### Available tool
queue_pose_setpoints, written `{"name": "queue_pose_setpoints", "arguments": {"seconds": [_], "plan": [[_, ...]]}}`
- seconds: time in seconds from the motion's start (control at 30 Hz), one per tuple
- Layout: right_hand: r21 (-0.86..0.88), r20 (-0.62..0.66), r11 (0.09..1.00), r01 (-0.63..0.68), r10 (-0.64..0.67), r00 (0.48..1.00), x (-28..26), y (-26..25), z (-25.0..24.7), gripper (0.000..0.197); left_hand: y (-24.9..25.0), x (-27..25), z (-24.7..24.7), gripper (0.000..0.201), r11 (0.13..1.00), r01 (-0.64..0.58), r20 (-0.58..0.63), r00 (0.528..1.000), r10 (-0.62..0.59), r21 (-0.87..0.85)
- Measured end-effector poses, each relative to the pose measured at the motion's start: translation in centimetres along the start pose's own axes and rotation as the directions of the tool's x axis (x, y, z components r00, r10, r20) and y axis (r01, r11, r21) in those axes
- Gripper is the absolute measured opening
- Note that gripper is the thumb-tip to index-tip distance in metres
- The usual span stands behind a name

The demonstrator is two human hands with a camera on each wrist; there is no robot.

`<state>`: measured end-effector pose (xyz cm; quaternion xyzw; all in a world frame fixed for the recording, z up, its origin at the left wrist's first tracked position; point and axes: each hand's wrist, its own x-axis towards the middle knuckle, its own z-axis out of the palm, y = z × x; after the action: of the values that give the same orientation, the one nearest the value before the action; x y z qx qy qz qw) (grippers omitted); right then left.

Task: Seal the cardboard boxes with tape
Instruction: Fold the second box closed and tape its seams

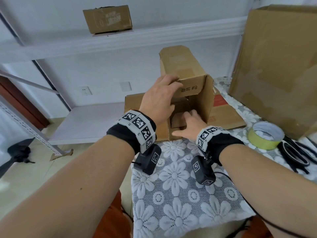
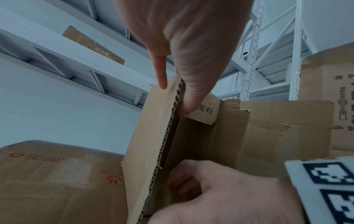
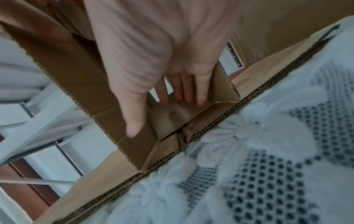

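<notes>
A small brown cardboard box (image 1: 181,66) marked "#8" lies on its side on flattened cardboard, its open end facing me. My left hand (image 1: 163,93) grips the box's upper left corner. In the left wrist view the thumb (image 2: 189,94) lies on the "#8" flap while a finger (image 2: 161,72) rests on the side flap (image 2: 153,136). My right hand (image 1: 188,122) reaches into the open end low down. Its straight fingers (image 3: 184,91) press on an inner bottom flap (image 3: 172,115). A yellow-green tape roll (image 1: 265,137) sits on the table to the right, untouched.
Black-handled scissors (image 1: 295,155) lie beside the tape. A large cardboard box (image 1: 281,66) stands at the right. Flattened cardboard (image 1: 223,115) covers the far tabletop over a lace cloth (image 1: 180,194). Another box (image 1: 107,18) sits on a white shelf behind.
</notes>
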<state>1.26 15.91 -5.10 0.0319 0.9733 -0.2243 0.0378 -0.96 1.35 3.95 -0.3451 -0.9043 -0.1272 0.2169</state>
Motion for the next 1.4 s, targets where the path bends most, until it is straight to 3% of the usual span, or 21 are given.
{"name": "queue_pose_setpoints", "arguments": {"seconds": [0.1, 0.2, 0.33, 0.47, 0.67, 0.8, 0.93, 1.13, 1.23, 1.33, 1.4], "plan": [[0.020, 0.141, 0.999, -0.035, 0.032, 0.989, -0.1, -0.9, -0.1, 0.110, 0.0, 0.1, 0.1, 0.058, 1.000, 0.009, 0.008, 1.000, -0.009, -0.015], [-0.024, 0.179, 0.998, -0.051, 0.055, 0.982, 0.0, -2.2, -0.2, 0.114, 0.4, 0.2, 0.0, 0.065, 1.000, 0.010, 0.039, 0.999, -0.009, -0.030], [-0.015, 0.052, 0.996, -0.084, 0.085, 0.995, 0.1, -2.9, 0.0, 0.095, 0.3, 0.0, -0.6, 0.076, 0.999, 0.026, 0.093, 0.995, -0.024, -0.022], [0.035, 0.045, 0.998, -0.057, 0.056, 0.997, 0.2, -2.4, 0.6, 0.076, -0.3, 0.0, -1.2, 0.084, 0.999, 0.045, 0.136, 0.990, -0.042, -0.020], [0.376, -0.026, 0.926, -0.024, 0.036, 0.999, 0.4, -1.2, 0.5, 0.032, -0.8, 0.2, -1.1, 0.092, 1.000, 0.024, 0.140, 0.990, -0.024, -0.001], [0.463, -0.069, 0.885, -0.052, 0.094, 0.993, 0.4, -0.5, 0.0, 0.040, -0.6, 0.5, -0.2, 0.073, 1.000, 0.024, 0.038, 0.999, -0.024, -0.003], [0.473, -0.061, 0.876, -0.094, 0.139, 0.988, 0.5, -0.4, 0.1, 0.040, -0.1, 1.1, 0.6, 0.072, 0.996, 0.086, -0.057, 0.995, -0.087, -0.013], [0.551, -0.059, 0.823, -0.136, 0.201, 0.978, 0.3, -0.5, -0.2, 0.027, -0.1, 1.8, 1.3, 0.051, 0.992, 0.124, -0.105, 0.987, -0.125, -0.017], [0.678, -0.091, 0.721, -0.139, 0.270, 0.959, -0.1, -0.4, 0.0, 0.016, -0.3, 1.9, 2.0, 0.047, 0.987, 0.150, -0.105, 0.982, -0.156, -0.063], [0.689, 0.132, 0.655, -0.310, 0.307, 0.943, -1.0, -0.1, -0.1, 0.012, -0.4, 2.0, 2.5, 0.045, 0.982, 0.159, -0.104, 0.980, -0.169, -0.097], [0.560, 0.320, 0.679, -0.475, 0.352, 0.880, -1.4, 0.7, -0.1, 0.012, -0.2, 2.2, 2.5, 0.043, 0.984, 0.145, -0.116, 0.981, -0.157, -0.103]]}}
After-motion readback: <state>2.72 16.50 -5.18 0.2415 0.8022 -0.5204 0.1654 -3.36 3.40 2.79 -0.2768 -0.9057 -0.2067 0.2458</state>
